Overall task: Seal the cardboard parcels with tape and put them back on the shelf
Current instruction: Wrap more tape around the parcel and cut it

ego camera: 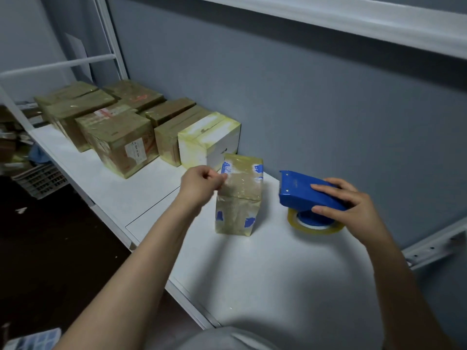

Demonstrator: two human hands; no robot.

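A small upright parcel [238, 198], blue and white under yellowish tape, stands on the white shelf [265, 269]. My left hand [201, 184] has its fingers curled at the parcel's upper left edge, pinching the tape or corner there. My right hand [346, 205] grips a blue tape dispenser [305, 192] that rests on the shelf to the right of the parcel, with its clear tape roll [313, 224] underneath.
Several taped cardboard parcels [118, 140] and a white taped box [209, 142] line the shelf's back left against the grey wall. A shelf board [379, 24] hangs overhead. A grey crate [40, 180] sits on the dark floor at left.
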